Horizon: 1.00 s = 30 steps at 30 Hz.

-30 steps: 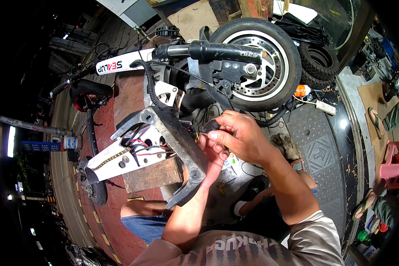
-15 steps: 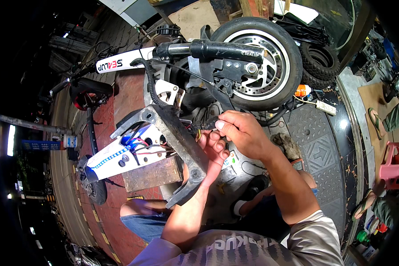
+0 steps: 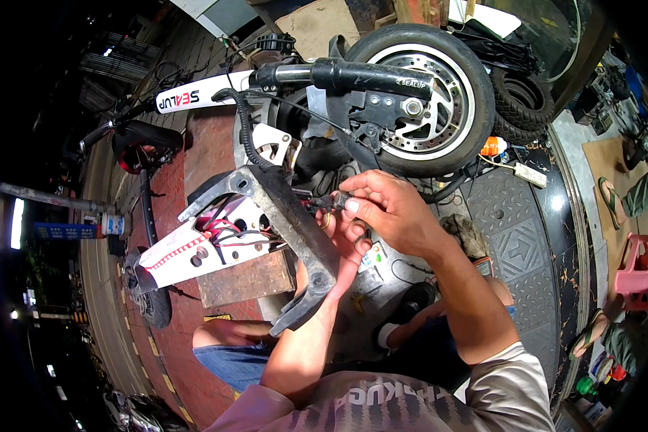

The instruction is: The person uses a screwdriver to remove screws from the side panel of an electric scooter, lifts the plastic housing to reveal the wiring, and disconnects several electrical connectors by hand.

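An electric scooter lies on its side, its front wheel [image 3: 475, 93] far off and its white deck [image 3: 171, 261] nearer on the left. Between thumb and fingers, my right hand [image 3: 385, 216] pinches a short black cable piece [image 3: 330, 201], perhaps a connector. My left hand [image 3: 345, 248] is curled palm up just below it, its fingertips closed at thin wires with a yellow loop [image 3: 327, 220]. Its wrist passes under the grey metal bracket [image 3: 288, 225] at the deck's end. Red and black wires [image 3: 227, 230] lie in the deck opening; a light strip [image 3: 180, 252] glows red.
A wooden block [image 3: 248, 279] props the deck. Beyond the wheel are stacked tires [image 3: 522, 104], with an orange-and-white bottle [image 3: 493, 147] and a power strip [image 3: 530, 175] nearby. A pink stool [image 3: 637, 270] stands far right. Brake cable [image 3: 302, 108] runs along the fork.
The deck's light strip has turned from blue to red. My right hand has tilted slightly around the black cable piece; both hands stay in nearly the same place.
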Each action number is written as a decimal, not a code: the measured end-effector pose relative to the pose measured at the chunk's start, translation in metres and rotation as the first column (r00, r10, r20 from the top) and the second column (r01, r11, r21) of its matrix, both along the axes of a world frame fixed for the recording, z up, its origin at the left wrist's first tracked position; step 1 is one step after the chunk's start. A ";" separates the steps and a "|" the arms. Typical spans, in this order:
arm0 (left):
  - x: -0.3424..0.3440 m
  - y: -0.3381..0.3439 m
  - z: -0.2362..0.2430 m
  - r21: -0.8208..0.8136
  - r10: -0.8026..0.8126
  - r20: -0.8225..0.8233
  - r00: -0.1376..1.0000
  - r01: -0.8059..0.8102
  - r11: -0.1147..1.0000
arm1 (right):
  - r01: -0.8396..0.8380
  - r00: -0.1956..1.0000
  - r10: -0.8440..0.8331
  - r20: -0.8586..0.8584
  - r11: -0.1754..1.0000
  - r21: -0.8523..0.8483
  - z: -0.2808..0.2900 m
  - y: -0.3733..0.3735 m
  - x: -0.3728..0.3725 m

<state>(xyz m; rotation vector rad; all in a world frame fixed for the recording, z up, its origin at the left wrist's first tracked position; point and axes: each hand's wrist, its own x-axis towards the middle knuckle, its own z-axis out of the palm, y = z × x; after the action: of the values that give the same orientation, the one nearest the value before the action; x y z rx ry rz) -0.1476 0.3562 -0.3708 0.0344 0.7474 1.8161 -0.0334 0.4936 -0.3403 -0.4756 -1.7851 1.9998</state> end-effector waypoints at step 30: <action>0.007 -0.001 0.008 0.054 0.142 -0.074 0.987 -0.138 0.989 | 0.300 0.954 -0.256 -0.158 0.772 0.560 -0.005 -0.023 -0.009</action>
<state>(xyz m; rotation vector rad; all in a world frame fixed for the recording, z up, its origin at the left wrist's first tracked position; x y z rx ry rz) -0.1401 0.3548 -0.3628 0.0869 0.7758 1.9762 -0.0425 0.4704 -0.3457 -0.4254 -2.0160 1.1681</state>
